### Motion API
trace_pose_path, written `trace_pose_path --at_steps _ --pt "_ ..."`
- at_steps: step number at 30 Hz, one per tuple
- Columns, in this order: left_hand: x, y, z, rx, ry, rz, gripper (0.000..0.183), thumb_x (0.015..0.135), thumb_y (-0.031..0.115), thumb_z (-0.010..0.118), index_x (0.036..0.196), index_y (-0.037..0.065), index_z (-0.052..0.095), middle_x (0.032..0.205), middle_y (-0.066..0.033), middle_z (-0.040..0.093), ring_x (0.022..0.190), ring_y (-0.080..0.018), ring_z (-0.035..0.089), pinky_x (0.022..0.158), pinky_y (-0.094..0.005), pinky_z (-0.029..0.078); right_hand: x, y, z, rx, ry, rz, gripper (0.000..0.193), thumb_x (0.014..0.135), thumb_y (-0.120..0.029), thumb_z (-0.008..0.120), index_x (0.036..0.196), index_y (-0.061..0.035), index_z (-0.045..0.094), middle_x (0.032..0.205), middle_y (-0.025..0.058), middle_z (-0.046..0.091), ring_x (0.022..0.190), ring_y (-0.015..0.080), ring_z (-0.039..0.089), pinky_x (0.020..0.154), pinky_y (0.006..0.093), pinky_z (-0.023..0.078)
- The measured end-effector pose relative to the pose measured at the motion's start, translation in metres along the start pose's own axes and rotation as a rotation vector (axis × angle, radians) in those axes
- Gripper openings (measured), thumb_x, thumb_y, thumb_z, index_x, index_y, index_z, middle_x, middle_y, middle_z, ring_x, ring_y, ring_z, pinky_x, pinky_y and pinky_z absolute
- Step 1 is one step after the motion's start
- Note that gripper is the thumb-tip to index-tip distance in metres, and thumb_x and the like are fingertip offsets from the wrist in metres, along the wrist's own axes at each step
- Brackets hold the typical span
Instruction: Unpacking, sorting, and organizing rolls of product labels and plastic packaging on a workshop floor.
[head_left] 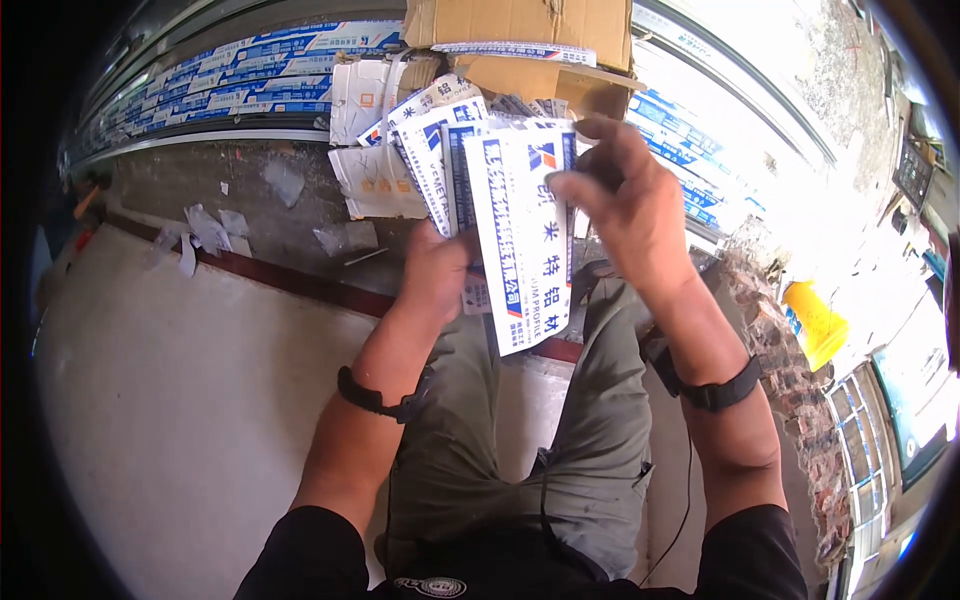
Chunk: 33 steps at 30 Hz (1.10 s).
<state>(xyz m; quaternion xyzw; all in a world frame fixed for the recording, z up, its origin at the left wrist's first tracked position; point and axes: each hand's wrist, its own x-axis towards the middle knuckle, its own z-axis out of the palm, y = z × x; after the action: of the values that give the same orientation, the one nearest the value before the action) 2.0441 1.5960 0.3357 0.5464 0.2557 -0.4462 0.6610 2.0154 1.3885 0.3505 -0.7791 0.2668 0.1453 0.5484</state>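
Left hand (437,268): clamped on printed strips (428,150)
Right hand (635,200): at front strip (525,235), grip unclear
Handling: best by edges, unbent

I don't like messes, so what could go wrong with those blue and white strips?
The printed strips are fanned unevenly in the left hand, so some might slip out. The bare right hand is at a strip's edge, which might nick a finger. A dropped strip could mix with the scraps lying nearby.

I see the strips (525,240) between the person's left hand (436,268) and right hand (642,200). Behind them is the cardboard box (510,22), and wrapped bars (235,82) lie to its left and right.
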Motion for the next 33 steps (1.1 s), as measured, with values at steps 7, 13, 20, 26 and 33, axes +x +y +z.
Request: trace_pose_path --at_steps 7,13,20,26,33 --pt "-0.005 -0.005 0.002 0.046 -0.114 -0.013 0.026 0.086 0.0 0.058 0.112 -0.003 0.059 0.1 -0.007 0.066 0.087 -0.0125 0.062 0.076 -0.0275 0.05 0.018 0.017 -0.001 0.159 0.047 0.004 0.036 0.081 -0.013 0.066 0.114 0.0014 0.057 0.082 0.0152 0.067 0.073 0.024 0.066 0.07 0.0324 0.05" --pt "-0.006 -0.011 -0.004 0.092 -0.054 -0.001 0.023 0.087 -0.003 0.055 0.109 -0.004 0.06 0.098 -0.007 0.066 0.084 -0.0116 0.062 0.074 -0.0273 0.05 0.014 0.023 -0.005 0.05 -0.038 0.152 0.026 0.083 -0.016 0.065 0.102 0.0006 0.062 0.075 0.0132 0.067 0.065 0.0229 0.065 0.062 0.0316 0.049" --pt "0.002 -0.011 -0.028 0.278 0.14 -0.005 0.029 0.081 -0.003 0.058 0.109 -0.004 0.059 0.096 -0.0074 0.066 0.08 -0.0128 0.062 0.073 -0.0287 0.051 0.012 0.026 -0.018 0.033 -0.009 0.053 0.02 0.084 -0.017 0.065 0.097 -0.0015 0.064 0.068 0.0061 0.063 0.058 0.01 0.056 0.054 0.0263 0.044" --pt "0.007 0.001 -0.028 -0.041 0.068 0.108 0.042 0.079 -0.003 0.057 0.121 -0.005 0.05 0.111 -0.0117 0.06 0.099 -0.0189 0.06 0.089 -0.034 0.047 0.03 0.026 -0.114 -0.195 0.76 -0.061 0.031 0.091 -0.018 0.054 0.112 0.0049 0.059 0.092 0.0096 0.063 0.072 0.0102 0.053 0.065 0.021 0.044" --pt "0.012 0.005 -0.018 -0.024 0.132 0.183 0.041 0.08 -0.003 0.056 0.121 -0.005 0.05 0.113 -0.0117 0.06 0.1 -0.0181 0.059 0.09 -0.0328 0.046 0.035 0.028 -0.141 0.459 0.666 -0.069 0.043 0.089 -0.004 0.056 0.128 0.0063 0.044 0.118 0.0205 0.056 0.103 0.0221 0.058 0.088 0.0287 0.047"
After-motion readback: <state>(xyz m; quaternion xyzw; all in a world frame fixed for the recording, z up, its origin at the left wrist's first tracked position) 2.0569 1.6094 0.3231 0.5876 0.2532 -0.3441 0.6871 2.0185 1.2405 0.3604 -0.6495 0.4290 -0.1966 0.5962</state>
